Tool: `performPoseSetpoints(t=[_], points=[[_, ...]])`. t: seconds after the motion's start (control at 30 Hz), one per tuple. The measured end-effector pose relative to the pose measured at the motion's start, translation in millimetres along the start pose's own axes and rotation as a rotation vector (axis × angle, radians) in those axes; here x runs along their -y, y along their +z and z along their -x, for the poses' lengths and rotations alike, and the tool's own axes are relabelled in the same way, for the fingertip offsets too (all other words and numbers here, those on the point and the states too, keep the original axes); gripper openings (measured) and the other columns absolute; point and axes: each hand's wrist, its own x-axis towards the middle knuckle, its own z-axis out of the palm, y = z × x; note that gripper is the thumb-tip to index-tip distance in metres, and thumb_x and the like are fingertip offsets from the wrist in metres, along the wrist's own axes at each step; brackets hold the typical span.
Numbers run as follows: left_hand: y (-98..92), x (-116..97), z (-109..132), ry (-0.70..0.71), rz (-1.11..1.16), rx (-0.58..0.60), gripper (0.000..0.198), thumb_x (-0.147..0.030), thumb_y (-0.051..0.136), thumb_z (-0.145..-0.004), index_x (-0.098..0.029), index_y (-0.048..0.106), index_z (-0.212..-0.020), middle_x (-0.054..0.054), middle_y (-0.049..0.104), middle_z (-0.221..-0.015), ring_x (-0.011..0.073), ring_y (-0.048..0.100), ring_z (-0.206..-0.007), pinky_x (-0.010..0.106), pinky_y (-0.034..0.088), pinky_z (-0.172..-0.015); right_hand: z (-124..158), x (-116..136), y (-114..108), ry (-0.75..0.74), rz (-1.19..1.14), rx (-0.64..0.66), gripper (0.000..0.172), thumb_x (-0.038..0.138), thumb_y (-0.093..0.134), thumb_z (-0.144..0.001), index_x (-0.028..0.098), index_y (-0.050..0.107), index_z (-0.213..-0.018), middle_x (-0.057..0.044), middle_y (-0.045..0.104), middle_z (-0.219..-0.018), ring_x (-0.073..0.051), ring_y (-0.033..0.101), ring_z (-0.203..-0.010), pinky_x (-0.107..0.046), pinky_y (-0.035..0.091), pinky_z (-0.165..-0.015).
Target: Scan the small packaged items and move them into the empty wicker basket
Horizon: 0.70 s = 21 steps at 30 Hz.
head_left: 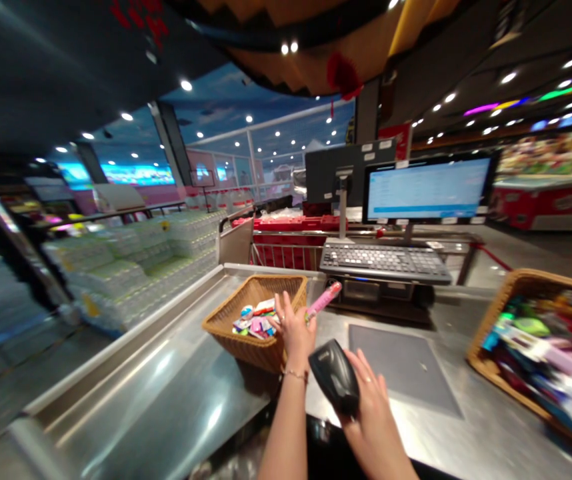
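Observation:
My left hand (pixel 295 328) holds a slim pink packaged item (pixel 323 300) by one end, just above the right rim of a small wicker basket (pixel 226 319) that holds several colourful small packets (pixel 256 320). My right hand (pixel 372 407) grips a black handheld barcode scanner (pixel 335 375), its head turned toward the pink item. Both hands hover over a steel checkout counter (pixel 166 400).
A keyboard (pixel 383 260) and a lit monitor (pixel 429 188) stand behind a dark scan pad (pixel 401 363). A larger wicker basket (pixel 541 347) full of goods sits at the right. Stacked packs of bottled water (pixel 131 267) lie left, beyond the counter's rim.

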Motion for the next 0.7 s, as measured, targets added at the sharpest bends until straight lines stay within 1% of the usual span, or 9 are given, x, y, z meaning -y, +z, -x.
performPoseSetpoints(t=[0.1, 0.23, 0.4, 0.6, 0.7], points=[[-2.2, 2, -2, 0.003, -0.013, -0.015, 0.013, -0.025, 0.067, -0.075, -0.024, 0.073, -0.087, 0.010, 0.034, -0.154, 0.0358, 0.016, -0.146, 0.072, 0.005, -0.110, -1, 3, 2, -0.009, 0.002, 0.002, 0.065, 0.001, 0.042, -0.074, 0.022, 0.047, -0.135, -0.012, 0.044, -0.148, -0.034, 0.022, -0.145, -0.071, 0.021, -0.109], [-3.7, 6, -4, -0.013, 0.000, -0.032, 0.014, -0.025, 0.067, -0.075, -0.024, 0.073, -0.088, 0.009, 0.034, -0.154, 0.0356, 0.015, -0.146, 0.070, 0.006, -0.111, -3, 6, 2, -0.013, 0.007, 0.013, 0.064, 0.003, 0.042, -0.074, 0.021, 0.047, -0.135, -0.013, 0.044, -0.148, -0.034, 0.021, -0.145, -0.071, 0.021, -0.109], [-10.2, 11, -7, -0.046, 0.005, -0.048, 0.013, -0.025, 0.066, -0.076, -0.024, 0.074, -0.087, 0.010, 0.037, -0.152, 0.0355, 0.014, -0.146, 0.069, 0.006, -0.112, -2, 10, 5, -0.015, -0.009, 0.028, 0.066, 0.002, 0.041, -0.073, 0.020, 0.046, -0.136, -0.012, 0.044, -0.148, -0.033, 0.021, -0.146, -0.071, 0.020, -0.110], [-16.9, 21, -10, -0.122, -0.061, -0.126, 0.015, -0.027, 0.060, -0.079, -0.022, 0.073, -0.084, 0.013, 0.043, -0.148, 0.0355, 0.016, -0.146, 0.072, 0.004, -0.110, -1, 10, 7, -0.013, -0.013, 0.045, 0.069, 0.001, 0.041, -0.069, 0.020, 0.045, -0.136, -0.012, 0.043, -0.149, -0.033, 0.020, -0.146, -0.070, 0.019, -0.110], [-14.8, 28, -11, -0.186, -0.119, -0.151, 0.018, -0.026, 0.059, -0.080, -0.021, 0.073, -0.089, 0.016, 0.044, -0.146, 0.0359, 0.019, -0.145, 0.073, 0.006, -0.109, 0, 9, 8, -0.016, -0.019, 0.048, 0.068, 0.002, 0.041, -0.071, 0.020, 0.044, -0.137, -0.012, 0.042, -0.149, -0.033, 0.020, -0.146, -0.071, 0.019, -0.110]])
